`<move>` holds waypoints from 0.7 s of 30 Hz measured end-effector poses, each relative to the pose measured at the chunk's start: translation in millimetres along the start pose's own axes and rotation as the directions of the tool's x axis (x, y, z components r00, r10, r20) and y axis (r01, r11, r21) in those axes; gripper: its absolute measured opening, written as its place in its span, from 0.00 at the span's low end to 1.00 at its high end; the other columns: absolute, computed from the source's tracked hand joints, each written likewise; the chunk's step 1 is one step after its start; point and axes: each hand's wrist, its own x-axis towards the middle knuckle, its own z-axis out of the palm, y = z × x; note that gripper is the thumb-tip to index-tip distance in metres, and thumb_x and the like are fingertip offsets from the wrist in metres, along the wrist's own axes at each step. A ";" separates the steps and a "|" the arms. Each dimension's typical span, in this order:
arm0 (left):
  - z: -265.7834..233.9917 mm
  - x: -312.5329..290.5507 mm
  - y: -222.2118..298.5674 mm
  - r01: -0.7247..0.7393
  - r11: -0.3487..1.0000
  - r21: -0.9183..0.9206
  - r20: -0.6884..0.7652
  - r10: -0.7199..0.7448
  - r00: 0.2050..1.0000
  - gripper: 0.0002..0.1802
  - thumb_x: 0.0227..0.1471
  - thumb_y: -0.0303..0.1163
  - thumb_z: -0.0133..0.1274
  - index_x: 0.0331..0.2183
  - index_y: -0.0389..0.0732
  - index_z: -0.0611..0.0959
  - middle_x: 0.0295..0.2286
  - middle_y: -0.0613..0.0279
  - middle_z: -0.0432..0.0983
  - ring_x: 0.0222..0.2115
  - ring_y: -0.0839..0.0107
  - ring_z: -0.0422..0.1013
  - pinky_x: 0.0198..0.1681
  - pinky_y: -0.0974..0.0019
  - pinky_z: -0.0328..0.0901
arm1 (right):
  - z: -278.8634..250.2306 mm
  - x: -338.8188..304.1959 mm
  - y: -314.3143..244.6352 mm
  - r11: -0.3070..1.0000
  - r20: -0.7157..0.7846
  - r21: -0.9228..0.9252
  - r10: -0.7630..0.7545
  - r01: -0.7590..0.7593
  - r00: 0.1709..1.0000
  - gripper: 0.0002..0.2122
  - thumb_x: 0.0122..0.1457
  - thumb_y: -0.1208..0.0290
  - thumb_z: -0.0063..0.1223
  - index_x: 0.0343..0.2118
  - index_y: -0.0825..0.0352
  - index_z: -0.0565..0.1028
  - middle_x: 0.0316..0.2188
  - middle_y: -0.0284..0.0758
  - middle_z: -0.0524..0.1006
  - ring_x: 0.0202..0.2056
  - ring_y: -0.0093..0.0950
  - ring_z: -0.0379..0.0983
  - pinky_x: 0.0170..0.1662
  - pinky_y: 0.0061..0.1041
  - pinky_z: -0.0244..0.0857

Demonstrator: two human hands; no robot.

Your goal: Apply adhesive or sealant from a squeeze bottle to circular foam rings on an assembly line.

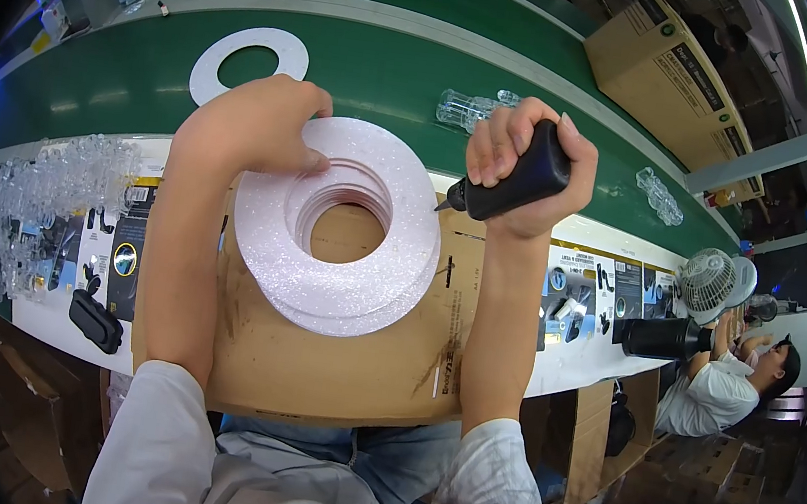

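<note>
A stack of glittery white rings (348, 296), each with a wide round hole, lies on a flat piece of brown cardboard (307, 381) in front of me. My left hand (273, 125) grips the top ring at its upper left, thumb on its face near the hole and fingers at the outer edge. To the right of the stack, my right hand (541, 219) is wrapped round a black squeeze bottle (523, 178). The bottle tilts, its thin nozzle pointing down-left, close to the stack's right edge. Whether the nozzle touches a ring I cannot tell.
Beyond lies a single white ring (205, 77) on the green conveyor belt (375, 77), with clear plastic pieces (466, 111) farther right. A heap of clear plastic parts (37, 197) covers the left side. At right are a white fan (707, 284) and a seated person (724, 392).
</note>
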 end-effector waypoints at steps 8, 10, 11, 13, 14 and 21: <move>-6.0 -1.3 6.1 0.045 0.999 0.032 0.069 -0.047 0.997 0.31 0.40 0.38 0.69 0.48 0.39 0.82 0.42 0.47 0.81 0.41 0.54 0.78 0.48 0.60 0.71 | -1.2 -0.2 1.3 1.000 -0.010 0.012 0.006 -0.006 1.000 0.19 0.62 0.56 0.33 0.20 0.64 0.63 0.12 0.31 0.62 0.14 0.24 0.59 0.19 0.24 0.59; -5.1 -0.9 5.9 0.045 0.998 0.035 0.067 -0.047 0.997 0.31 0.40 0.39 0.69 0.48 0.39 0.82 0.42 0.47 0.80 0.42 0.54 0.78 0.48 0.60 0.71 | -1.5 -0.3 1.4 1.000 -0.026 0.001 0.002 -0.002 1.000 0.18 0.61 0.55 0.33 0.20 0.64 0.63 0.11 0.31 0.62 0.14 0.24 0.59 0.19 0.24 0.59; -4.4 -0.6 5.8 0.044 0.998 0.037 0.065 -0.047 0.997 0.31 0.40 0.39 0.69 0.48 0.39 0.82 0.42 0.48 0.80 0.42 0.54 0.78 0.48 0.60 0.71 | -2.2 -0.2 1.0 1.000 -0.026 -0.001 0.000 0.000 1.000 0.18 0.61 0.55 0.33 0.20 0.64 0.63 0.11 0.31 0.62 0.14 0.24 0.59 0.19 0.24 0.59; -1.2 -0.2 4.2 0.038 0.999 0.026 0.041 -0.039 0.998 0.30 0.38 0.39 0.68 0.46 0.39 0.83 0.40 0.47 0.81 0.42 0.54 0.77 0.48 0.59 0.70 | -4.4 0.2 1.0 1.000 -0.016 -0.024 -0.015 0.014 1.000 0.18 0.61 0.55 0.33 0.20 0.64 0.63 0.12 0.31 0.62 0.14 0.24 0.59 0.19 0.24 0.58; -0.7 -0.3 3.0 0.032 0.999 0.015 0.018 -0.032 0.999 0.29 0.37 0.39 0.68 0.44 0.39 0.83 0.39 0.47 0.81 0.41 0.54 0.77 0.47 0.59 0.70 | -5.0 0.6 1.1 1.000 -0.015 -0.026 -0.016 0.016 1.000 0.18 0.61 0.55 0.33 0.20 0.64 0.63 0.12 0.31 0.62 0.14 0.24 0.59 0.19 0.24 0.58; 3.8 4.1 -6.0 -0.046 0.998 0.033 -0.049 0.048 0.998 0.29 0.35 0.38 0.68 0.43 0.38 0.84 0.38 0.47 0.81 0.41 0.53 0.77 0.47 0.59 0.70 | -2.9 2.8 1.9 0.995 0.017 0.093 -0.037 0.035 0.999 0.18 0.62 0.55 0.33 0.22 0.64 0.63 0.14 0.32 0.64 0.17 0.25 0.61 0.22 0.26 0.60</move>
